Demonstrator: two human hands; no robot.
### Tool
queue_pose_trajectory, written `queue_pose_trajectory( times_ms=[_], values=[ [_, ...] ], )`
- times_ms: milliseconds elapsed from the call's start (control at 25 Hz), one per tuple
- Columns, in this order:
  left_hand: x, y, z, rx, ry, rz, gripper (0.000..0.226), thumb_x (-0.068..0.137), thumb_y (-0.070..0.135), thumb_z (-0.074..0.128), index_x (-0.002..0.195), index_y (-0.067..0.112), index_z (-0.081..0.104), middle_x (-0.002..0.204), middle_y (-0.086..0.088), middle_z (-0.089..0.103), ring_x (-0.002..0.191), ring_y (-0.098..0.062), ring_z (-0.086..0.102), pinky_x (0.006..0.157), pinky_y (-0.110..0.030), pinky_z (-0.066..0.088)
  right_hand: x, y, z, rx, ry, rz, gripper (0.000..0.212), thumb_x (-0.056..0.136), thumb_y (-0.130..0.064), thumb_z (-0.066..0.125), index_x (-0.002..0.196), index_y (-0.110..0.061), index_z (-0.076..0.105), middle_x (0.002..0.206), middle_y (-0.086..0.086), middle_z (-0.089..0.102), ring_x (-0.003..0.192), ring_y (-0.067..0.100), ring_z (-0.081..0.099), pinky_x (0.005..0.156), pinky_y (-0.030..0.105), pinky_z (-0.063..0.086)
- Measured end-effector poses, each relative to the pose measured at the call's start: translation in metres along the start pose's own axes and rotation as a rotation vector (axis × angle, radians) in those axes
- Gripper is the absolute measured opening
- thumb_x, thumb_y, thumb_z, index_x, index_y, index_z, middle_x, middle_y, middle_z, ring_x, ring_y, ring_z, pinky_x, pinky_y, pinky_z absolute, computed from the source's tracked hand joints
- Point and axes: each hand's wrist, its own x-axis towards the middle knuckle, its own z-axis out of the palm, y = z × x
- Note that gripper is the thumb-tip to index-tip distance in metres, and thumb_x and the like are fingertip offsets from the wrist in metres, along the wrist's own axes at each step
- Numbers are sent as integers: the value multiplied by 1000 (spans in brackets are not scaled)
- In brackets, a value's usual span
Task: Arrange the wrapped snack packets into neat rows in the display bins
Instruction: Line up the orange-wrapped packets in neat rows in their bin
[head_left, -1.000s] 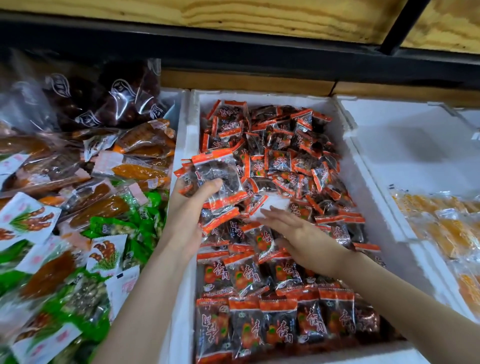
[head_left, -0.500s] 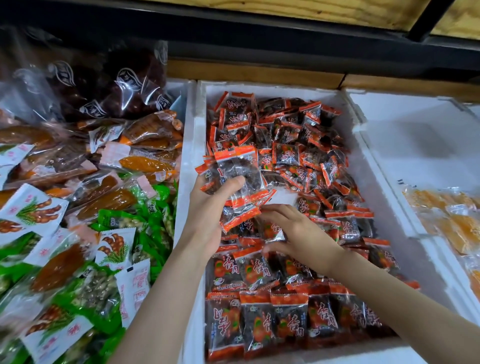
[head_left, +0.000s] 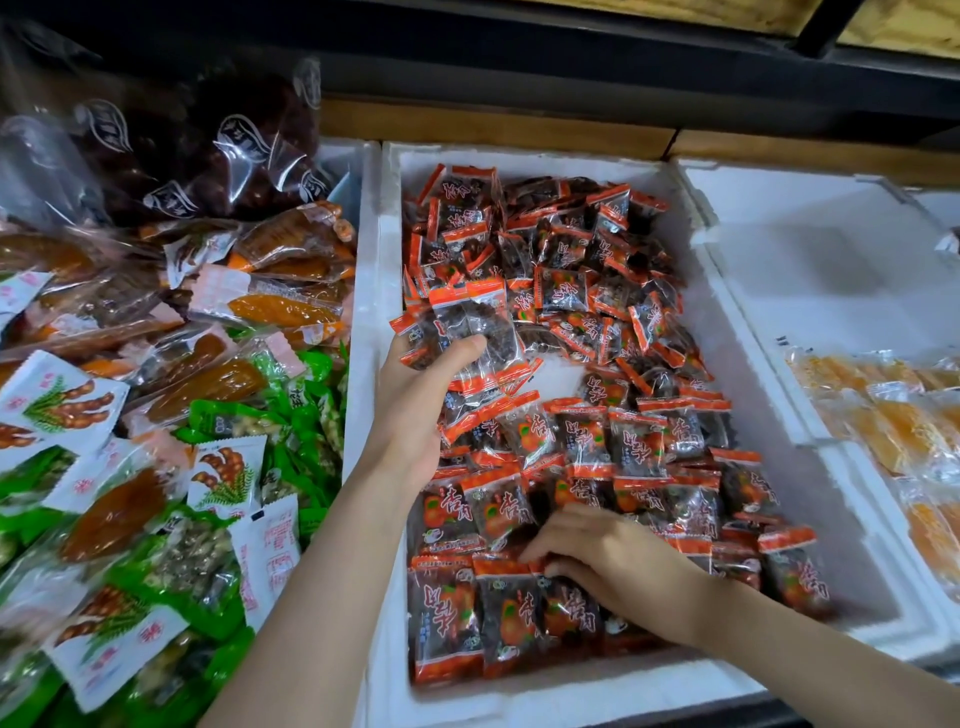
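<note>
Plainly the left hand (head_left: 421, 405) is the supply: its fingers and thumb curl round a bundle of packets (head_left: 467, 338), held above the left side of the white foam bin (head_left: 375, 312). The right hand (head_left: 608, 564) lies low and nearer the person. Its fingers are bent onto the top edge of the front row (head_left: 509, 613), but I cannot tell whether they pinch a packet or only press it flat.

The bundle therefore lies up and to the left of the right hand, well apart from it. Rows run left to right across the bin, each packet's long axis pointing from near to far. The second row (head_left: 498, 512) and third row (head_left: 639, 439) overlap behind the front one, so the right hand is the closer to any laying spot.

Beyond them sits a bare patch of bin floor (head_left: 563, 370), then the loose heap (head_left: 561, 249) that would crowd further rows. Green and white packets (head_left: 223, 467) fill the left-hand bin, yellow packets (head_left: 909, 421) the right.
</note>
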Motion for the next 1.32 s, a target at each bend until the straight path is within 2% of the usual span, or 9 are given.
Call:
queue_pose_trajectory(
  times_ms=[120, 280, 560, 720, 800, 920, 1040, 1240, 1320],
  values=[
    [-1, 1, 1, -7, 1, 7, 85, 74, 31, 78, 145, 29, 33, 148, 7, 38, 138, -15, 30, 108, -42, 23, 15, -2, 3, -185, 117, -141, 29, 87, -16, 59, 116, -23, 61, 112, -8, 62, 104, 8, 55, 92, 20, 44],
    [-3, 2, 3, 27, -8, 10, 108, 47, 47, 83, 143, 30, 37, 145, 4, 44, 135, -17, 38, 113, -50, 27, 38, -4, 12, -387, 104, -147, 52, 79, -22, 74, 128, -20, 56, 131, -5, 58, 122, 15, 53, 99, 30, 47],
    [-3, -1, 5, 12, -34, -30, 86, 78, 27, 75, 148, 29, 26, 150, 5, 34, 142, -17, 24, 113, -46, 16, 6, 7, 1, -255, 246, 106, 49, 85, -22, 66, 132, -20, 52, 136, -4, 53, 127, 13, 47, 102, 28, 37],
    [-1, -9, 8, 45, -57, -37, 92, 71, 30, 81, 147, 29, 29, 151, 4, 34, 141, -19, 28, 114, -48, 17, -18, 21, -1, -189, -25, 225, 62, 99, -18, 44, 148, -33, 10, 151, -24, -3, 135, -12, -13, 111, 13, 20],
    [-4, -12, 11, 82, -80, -24, 100, 61, 37, 85, 145, 31, 32, 148, 3, 40, 138, -19, 33, 115, -50, 22, -13, 19, -1, -148, -95, 193, 68, 99, -10, 42, 146, -37, 2, 149, -27, -10, 132, -15, -21, 110, 7, 5],
    [-8, -14, 9, 128, -95, -22, 107, 49, 47, 87, 142, 32, 36, 145, 4, 44, 135, -19, 38, 113, -50, 28, -6, 15, -9, -114, -63, 163, 73, 94, 2, 44, 147, -36, 12, 154, -24, 1, 141, -4, 6, 112, 12, 19],
    [-18, -14, 6, 191, -121, -46, 115, 37, 53, 87, 139, 32, 40, 142, 4, 48, 133, -19, 42, 112, -51, 31, -8, -2, -27, 141, 228, 216, 52, 96, -8, 46, 140, -34, 33, 142, -18, 38, 121, 4, 49, 100, 25, 45],
    [-64, -20, 15, 364, -189, -87, 65, 67, 29, 83, 121, 29, 47, 121, 5, 57, 116, -17, 53, 106, -44, 36, -12, -47, -55, 671, 504, 298, 60, 86, -34, 55, 139, -34, 27, 129, -22, 44, 110, -3, 55, 91, 20, 49],
    [-86, -26, 15, 345, -208, -169, 95, 64, 32, 79, 145, 25, 30, 143, 1, 43, 133, -22, 40, 109, -48, 29, -12, -52, -61, 690, 507, 324, 48, 85, -25, 63, 128, -32, 42, 115, -16, 55, 98, 8, 62, 84, 27, 54]
  ],
)
